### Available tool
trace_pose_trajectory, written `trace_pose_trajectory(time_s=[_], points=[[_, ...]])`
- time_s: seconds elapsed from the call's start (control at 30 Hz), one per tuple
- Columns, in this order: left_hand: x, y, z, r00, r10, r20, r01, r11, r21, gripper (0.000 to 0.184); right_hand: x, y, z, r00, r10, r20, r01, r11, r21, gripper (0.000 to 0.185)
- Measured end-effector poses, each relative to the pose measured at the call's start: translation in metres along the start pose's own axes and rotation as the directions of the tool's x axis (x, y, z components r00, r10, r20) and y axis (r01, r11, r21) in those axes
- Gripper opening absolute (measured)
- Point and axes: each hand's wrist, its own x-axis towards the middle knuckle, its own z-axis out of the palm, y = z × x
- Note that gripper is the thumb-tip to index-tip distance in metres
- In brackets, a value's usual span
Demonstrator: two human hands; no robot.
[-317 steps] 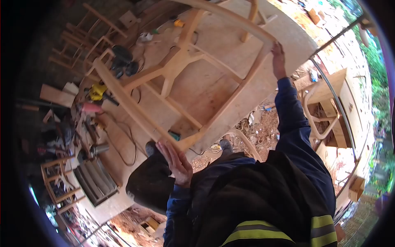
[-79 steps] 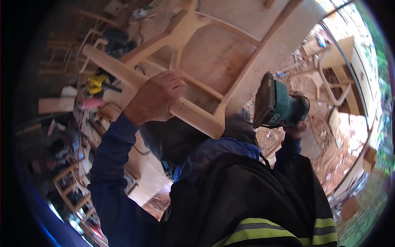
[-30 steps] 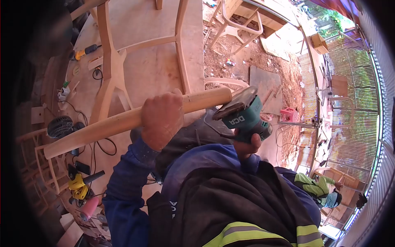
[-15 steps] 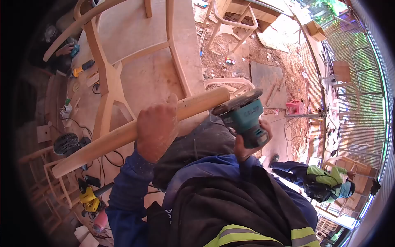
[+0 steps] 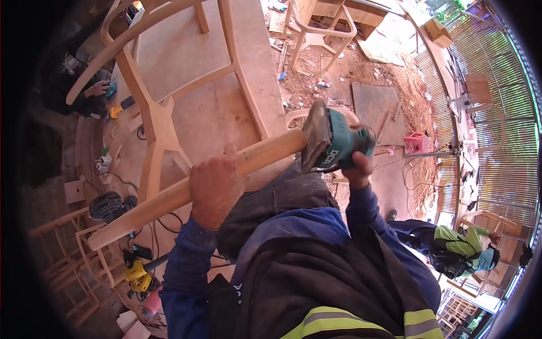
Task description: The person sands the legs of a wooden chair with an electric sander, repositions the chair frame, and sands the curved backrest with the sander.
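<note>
My left hand (image 5: 216,189) is wrapped round the middle of a long, rounded wooden piece (image 5: 271,151), which slants from lower left up to the right. In my right hand (image 5: 359,170) is a teal palm sander (image 5: 340,138), gripped by its body. The sander's pad (image 5: 316,137) stands upright against the right end of the wooden piece and seems to touch it. Beyond the piece, a bare wooden chair frame (image 5: 152,121) rests on the work table (image 5: 197,127).
A yellow power tool (image 5: 137,276) and a small black fan (image 5: 105,206) are at lower left, among cables. Another chair frame (image 5: 322,34) stands on the dusty floor. A person in a lime vest (image 5: 460,243) is at right; another person's hand (image 5: 100,88) shows at upper left.
My right hand has turned the sander so its pad now faces the wood's end squarely, instead of lying tilted above it. The whole view has shifted slightly; my left hand keeps its grip.
</note>
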Motion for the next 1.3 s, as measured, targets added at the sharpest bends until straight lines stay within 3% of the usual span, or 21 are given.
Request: trace_pose_trajectory(time_s=[0.1,0.2,0.43,0.53,0.6,0.73,0.87,1.03,1.17,1.2,1.3], points=[[0.001,0.001,0.004,0.999,-0.043,-0.01,0.044,0.999,0.018,0.022,0.051,-0.006,-0.007,0.963,0.144,0.228,-0.154,0.988,0.026,0.08],[0.004,0.005,0.002,0.997,-0.077,0.011,0.077,0.996,0.037,0.022,0.089,-0.013,0.012,0.954,0.167,0.248,-0.166,0.986,-0.023,0.078],[0.005,0.007,0.002,0.992,-0.128,-0.01,0.129,0.991,0.039,0.022,0.044,-0.018,-0.003,0.933,0.286,0.217,-0.25,0.952,-0.177,0.072],[0.005,0.007,0.003,0.992,-0.127,-0.016,0.128,0.991,0.037,0.021,0.059,-0.011,-0.004,0.936,0.288,0.201,-0.27,0.957,-0.11,0.075],[0.005,0.006,0.004,0.992,-0.129,-0.016,0.129,0.991,0.029,0.021,0.088,-0.005,-0.003,0.92,0.263,0.292,-0.246,0.965,-0.095,0.075],[0.005,0.005,0.003,0.992,-0.118,-0.033,0.118,0.993,-0.015,0.018,0.086,-0.008,-0.012,0.893,0.314,0.324,-0.29,0.949,-0.121,0.078],[0.005,0.003,0.001,0.992,-0.117,-0.046,0.114,0.991,-0.07,0.015,0.042,-0.016,-0.012,0.933,0.265,0.242,-0.24,0.962,-0.128,0.074],[0.004,0.001,-0.001,0.994,-0.097,-0.039,0.096,0.994,-0.047,0.014,0.088,-0.02,0.021,0.936,0.271,0.226,-0.249,0.961,-0.118,0.077],[0.004,-0.002,-0.001,0.995,-0.089,-0.04,0.087,0.994,-0.059,0.015,0.065,-0.02,0.004,0.935,0.272,0.228,-0.242,0.958,-0.154,0.082],[0.006,-0.003,-0.001,0.995,-0.091,-0.045,0.088,0.994,-0.067,0.015,0.044,-0.02,0.002,0.97,0.195,0.146,-0.171,0.972,-0.16,0.081],[0.008,-0.004,-0.002,0.994,-0.104,-0.037,0.101,0.992,-0.071,0.015,0.0,-0.026,0.029,0.987,0.159,0.013,-0.157,0.98,-0.12,0.077]])
